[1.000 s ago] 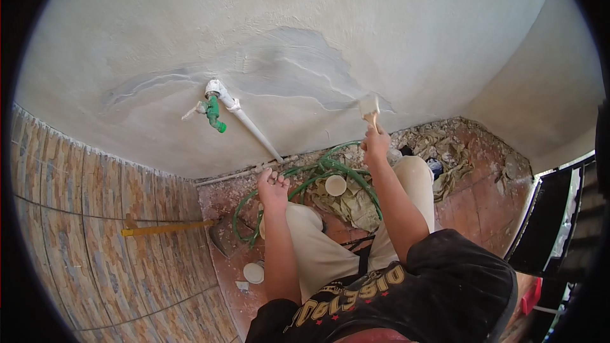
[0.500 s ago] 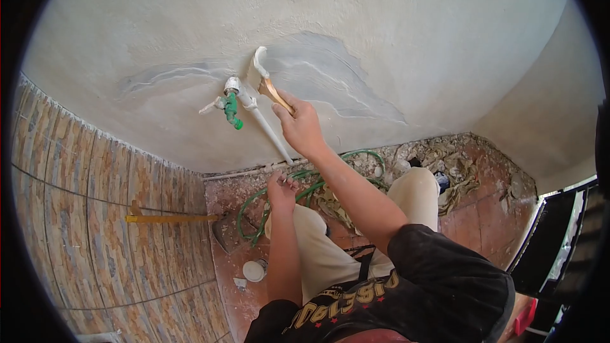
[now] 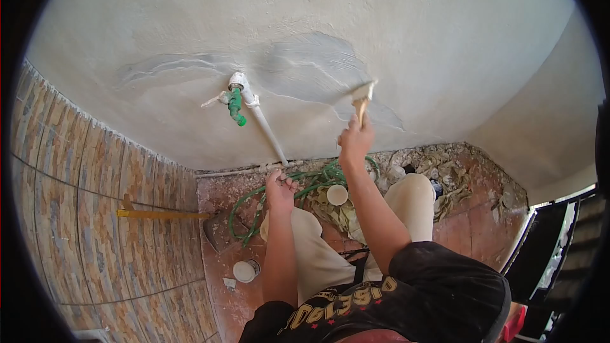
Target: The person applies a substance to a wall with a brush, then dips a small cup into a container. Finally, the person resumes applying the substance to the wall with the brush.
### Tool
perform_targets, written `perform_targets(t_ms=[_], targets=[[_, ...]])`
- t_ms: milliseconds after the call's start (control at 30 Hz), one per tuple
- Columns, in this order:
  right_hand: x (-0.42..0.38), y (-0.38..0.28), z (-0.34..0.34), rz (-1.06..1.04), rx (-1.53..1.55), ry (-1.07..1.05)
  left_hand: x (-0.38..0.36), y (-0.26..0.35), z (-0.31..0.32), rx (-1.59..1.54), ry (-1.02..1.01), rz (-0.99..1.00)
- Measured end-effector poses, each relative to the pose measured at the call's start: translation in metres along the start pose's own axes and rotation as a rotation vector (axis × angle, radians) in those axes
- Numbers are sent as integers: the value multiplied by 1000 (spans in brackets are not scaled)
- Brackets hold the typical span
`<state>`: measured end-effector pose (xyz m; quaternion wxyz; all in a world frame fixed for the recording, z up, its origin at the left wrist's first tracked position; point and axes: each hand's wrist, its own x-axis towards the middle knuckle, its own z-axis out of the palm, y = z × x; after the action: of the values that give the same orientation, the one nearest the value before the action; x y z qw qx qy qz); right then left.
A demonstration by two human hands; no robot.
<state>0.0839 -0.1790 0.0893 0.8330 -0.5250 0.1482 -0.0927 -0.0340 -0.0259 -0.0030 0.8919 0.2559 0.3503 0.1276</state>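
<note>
My right hand (image 3: 354, 141) grips the wooden handle of a paintbrush (image 3: 361, 98). Its bristles press on the white plastered wall at the right edge of a wet grey patch (image 3: 311, 67). Left of the brush a green tap (image 3: 236, 105) sticks out of the wall, with a white pipe (image 3: 267, 130) running down from it to the floor. My left hand (image 3: 279, 192) rests on my left knee, fingers loosely spread and holding nothing. I am crouched, beige trousers and black shirt in view.
A green hose (image 3: 314, 184) lies coiled on the rubble-strewn red floor by a small white cup (image 3: 337, 194). Another white cup (image 3: 244, 271) stands near my left side. A yellow level (image 3: 162, 215) leans on the tiled left wall. Crumpled rags (image 3: 451, 174) lie right.
My right hand has swept the brush from beside the tap back to the right end of the grey patch. The left hand stayed on the knee.
</note>
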Motion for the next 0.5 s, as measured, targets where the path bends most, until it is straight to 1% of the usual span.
perform_targets(t_ms=[67,133,200,233,300,333,400,467,500], targets=[[-8,1,42,-209,-283,-51,1,-1,-2,15,19,16],[-50,-21,75,-404,-417,-104,10,-6,-4,33,24,24],[-75,-27,92,-392,-479,-366,16,-10,-11,223,-176,142],[-77,-32,95,-386,-476,-363,15,-10,-12,230,-174,141],[-76,-39,103,-503,-386,-554,12,-8,-13,181,-188,140],[-68,-39,104,-504,-386,-555,11,-6,-11,180,-188,141],[-43,-42,93,-630,-393,-632,9,-3,-8,30,-23,13],[-22,-58,69,-303,-463,-557,1,-2,2,43,-18,14],[-8,-56,49,-243,-365,-524,-2,-1,3,49,-5,21]])
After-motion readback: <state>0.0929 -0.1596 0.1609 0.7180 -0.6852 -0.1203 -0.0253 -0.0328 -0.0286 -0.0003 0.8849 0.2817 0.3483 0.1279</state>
